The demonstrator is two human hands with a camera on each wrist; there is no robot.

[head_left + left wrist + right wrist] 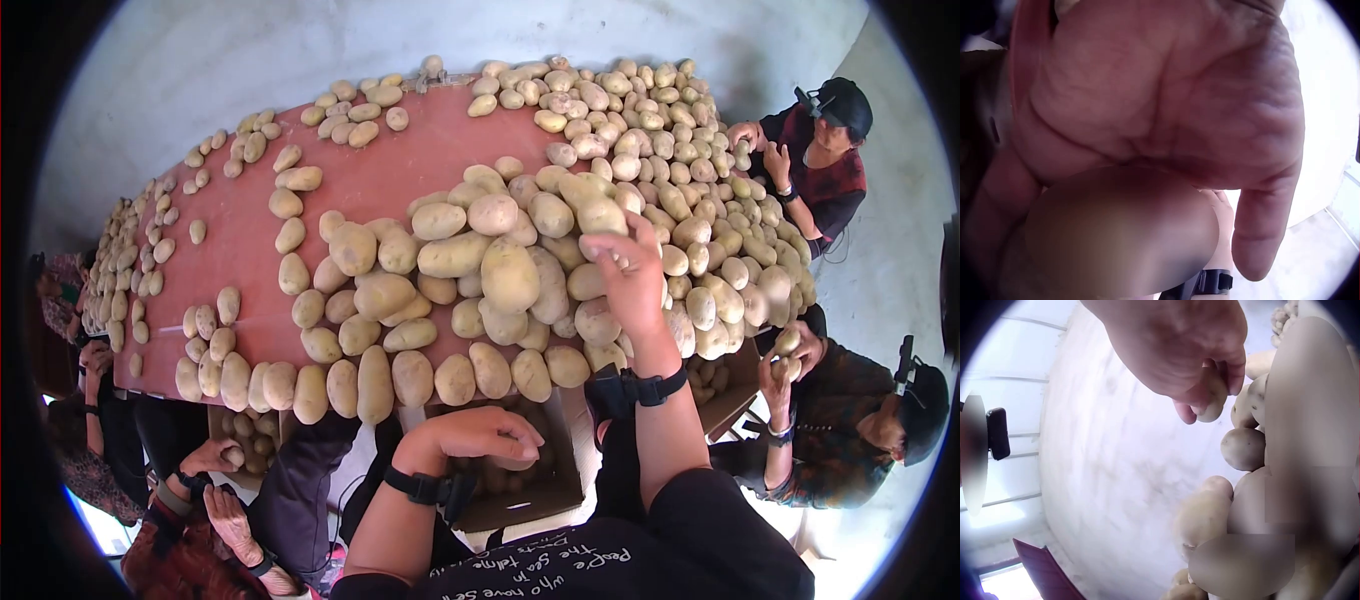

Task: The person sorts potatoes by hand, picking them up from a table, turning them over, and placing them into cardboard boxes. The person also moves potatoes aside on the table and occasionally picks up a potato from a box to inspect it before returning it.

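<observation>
My right hand [630, 275] reaches over the right side of the large potato pile [510, 275] on the red table. In the right wrist view its fingertips pinch a potato [1214, 400] beside other potatoes. My left hand [478, 436] is held low, palm down, over an open cardboard box [525, 505] at the table's near edge. Under its fingers a potato [514, 461] shows partly. In the left wrist view a blurred rounded potato [1122, 231] lies against the fingers, which it mostly hides, while the thumb stands out straight to the side.
A row of potatoes [375, 385] lines the near edge of the red table [430, 150]. A dense heap [690, 180] covers its right end. People sit around, one [840, 415] at right holding potatoes. Another box [255, 440] stands at left.
</observation>
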